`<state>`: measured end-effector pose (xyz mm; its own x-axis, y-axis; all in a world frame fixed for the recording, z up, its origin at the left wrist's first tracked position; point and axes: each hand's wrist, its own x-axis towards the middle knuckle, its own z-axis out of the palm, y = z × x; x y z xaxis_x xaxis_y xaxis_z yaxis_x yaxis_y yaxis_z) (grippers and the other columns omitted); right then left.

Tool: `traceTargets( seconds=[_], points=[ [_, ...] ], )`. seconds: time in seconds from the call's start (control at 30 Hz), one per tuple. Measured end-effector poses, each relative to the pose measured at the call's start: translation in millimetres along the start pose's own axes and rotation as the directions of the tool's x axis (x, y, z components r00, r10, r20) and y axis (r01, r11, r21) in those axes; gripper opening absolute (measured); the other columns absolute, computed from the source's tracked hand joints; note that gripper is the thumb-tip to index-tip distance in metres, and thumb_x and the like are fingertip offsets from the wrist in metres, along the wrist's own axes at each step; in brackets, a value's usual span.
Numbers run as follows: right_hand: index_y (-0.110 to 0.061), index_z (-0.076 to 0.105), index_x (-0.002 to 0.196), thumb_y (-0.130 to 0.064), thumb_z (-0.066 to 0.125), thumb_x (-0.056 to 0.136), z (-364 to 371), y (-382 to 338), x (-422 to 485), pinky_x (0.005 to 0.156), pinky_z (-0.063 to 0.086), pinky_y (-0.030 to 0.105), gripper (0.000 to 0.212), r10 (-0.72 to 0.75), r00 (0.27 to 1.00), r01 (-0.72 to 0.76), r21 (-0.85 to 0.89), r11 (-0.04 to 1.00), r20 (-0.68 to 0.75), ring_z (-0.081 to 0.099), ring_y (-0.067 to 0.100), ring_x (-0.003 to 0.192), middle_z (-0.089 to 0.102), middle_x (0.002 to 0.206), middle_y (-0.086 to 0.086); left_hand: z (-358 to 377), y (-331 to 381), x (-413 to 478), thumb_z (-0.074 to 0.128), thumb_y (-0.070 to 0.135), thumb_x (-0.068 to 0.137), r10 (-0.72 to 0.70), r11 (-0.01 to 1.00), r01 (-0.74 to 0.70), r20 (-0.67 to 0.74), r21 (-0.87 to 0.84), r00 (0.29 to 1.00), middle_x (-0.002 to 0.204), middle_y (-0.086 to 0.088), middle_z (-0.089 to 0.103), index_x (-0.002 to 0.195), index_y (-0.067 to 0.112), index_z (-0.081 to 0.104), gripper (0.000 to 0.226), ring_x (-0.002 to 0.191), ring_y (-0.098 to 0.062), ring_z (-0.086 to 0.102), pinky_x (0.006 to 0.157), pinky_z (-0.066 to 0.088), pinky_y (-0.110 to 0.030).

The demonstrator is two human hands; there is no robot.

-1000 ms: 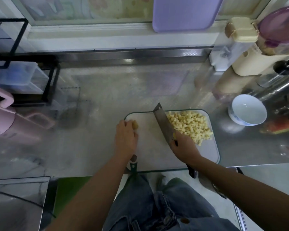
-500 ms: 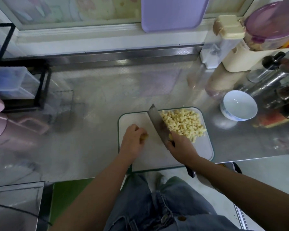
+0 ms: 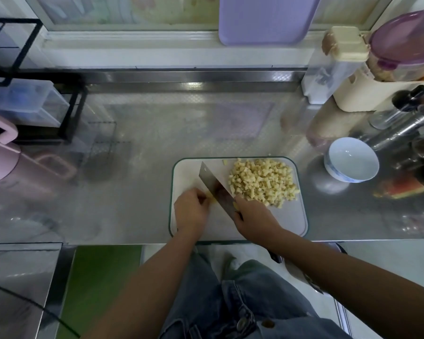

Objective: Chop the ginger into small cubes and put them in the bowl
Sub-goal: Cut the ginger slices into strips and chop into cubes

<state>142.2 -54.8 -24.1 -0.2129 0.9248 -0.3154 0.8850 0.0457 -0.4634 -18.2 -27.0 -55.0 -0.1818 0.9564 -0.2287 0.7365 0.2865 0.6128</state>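
Now that the left hand (image 3: 191, 211), pinching a small yellow ginger lump (image 3: 212, 198), has come in from the corner of the white green-rimmed cutting board (image 3: 289, 221) to the steel cleaver (image 3: 213, 183) gripped by the right hand (image 3: 255, 218), slicing can resume; diced cubes (image 3: 262, 183) lie heaped on the board, the white bowl (image 3: 351, 159) empty.

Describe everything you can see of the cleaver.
The cleaver has a broad rectangular blade, grey metal by its look, with a small hole near the far corner. It slants away to the left over the white cutting board, between the pile of ginger cubes and the left hand, which holds a ginger piece at its edge. The right hand grips its handle, mostly hidden.
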Motion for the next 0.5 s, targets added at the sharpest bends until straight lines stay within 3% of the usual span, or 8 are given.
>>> traceTargets(
  seconds=[0.13,0.3,0.5],
  points=[
    [-0.011,0.044,0.092,-0.016,0.047,0.093,1.0,-0.2,1.0,0.059,0.037,0.032,0.006,0.007,1.000,-0.006,-0.012,1.000,0.030,0.056,0.032,0.072,0.058,0.080,0.014,2.0,2.8,1.4,0.065,0.017,0.084,-0.052,0.998,0.052,-0.011,-0.021,0.999,0.093,-0.001,0.073,0.091,0.015,0.072,0.010,0.087,-0.020,0.066,0.076,0.043,-0.024],
    [-0.016,0.036,0.086,-0.016,0.046,0.094,8.9,-2.2,1.4,0.059,0.033,0.029,0.012,0.042,0.998,-0.042,-0.007,0.999,0.050,0.047,0.021,0.068,0.041,0.072,0.000,0.9,3.1,5.7,0.068,0.017,0.084,-0.069,0.997,0.070,0.020,-0.045,0.997,0.092,-0.001,0.073,0.091,0.013,0.073,0.010,0.087,-0.019,0.066,0.079,0.047,-0.026],
    [-0.008,0.045,0.095,-0.012,0.044,0.093,14.8,-8.6,14.1,0.058,0.034,0.030,0.005,0.059,0.998,-0.058,-0.029,0.998,0.039,0.057,0.031,0.073,0.055,0.080,0.013,-2.7,4.5,12.7,0.070,0.014,0.083,-0.089,0.995,0.090,0.051,-0.034,0.995,0.092,-0.005,0.073,0.089,0.010,0.074,0.009,0.088,-0.020,0.067,0.079,0.049,-0.027]
  ],
)
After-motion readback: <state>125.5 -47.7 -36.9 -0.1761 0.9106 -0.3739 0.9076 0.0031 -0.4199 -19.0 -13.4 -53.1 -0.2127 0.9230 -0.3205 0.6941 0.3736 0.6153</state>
